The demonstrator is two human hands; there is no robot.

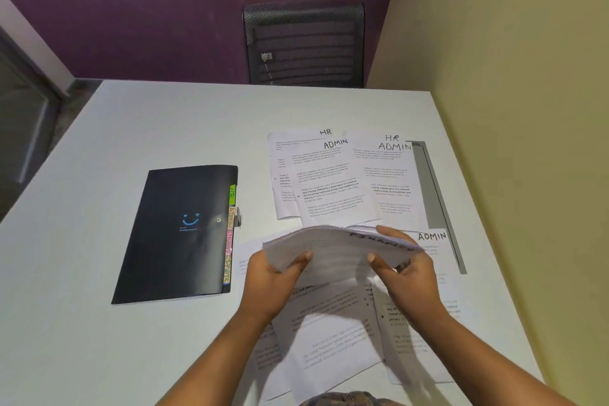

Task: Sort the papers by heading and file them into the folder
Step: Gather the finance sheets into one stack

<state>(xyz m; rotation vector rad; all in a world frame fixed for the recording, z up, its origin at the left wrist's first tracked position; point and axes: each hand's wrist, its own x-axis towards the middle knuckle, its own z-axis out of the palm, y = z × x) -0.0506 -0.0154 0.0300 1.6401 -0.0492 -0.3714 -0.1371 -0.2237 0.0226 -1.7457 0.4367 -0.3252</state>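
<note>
A stack of papers (pixel 333 249) is lifted off the table, its top sheet headed in black marker that looks like FINANCE. My left hand (pixel 275 275) grips the stack's left end and my right hand (pixel 407 265) grips its right end. A black folder (pixel 178 234) with a blue smiley lies closed to the left, coloured tabs (pixel 230 234) marked HR, ADMIN, FINANCE and SPORTS along its right edge. Sheets headed HR (pixel 326 132) and ADMIN (pixel 336 175) lie spread behind the stack. Another ADMIN sheet (pixel 431 237) lies at the right. More loose sheets (pixel 329 333) lie under my forearms.
The white table (pixel 164 128) stretches to the left and back. A grey strip (pixel 431 188) lies along its right side beside the yellow wall. A black mesh chair (pixel 304 43) stands behind the far edge, against a purple wall.
</note>
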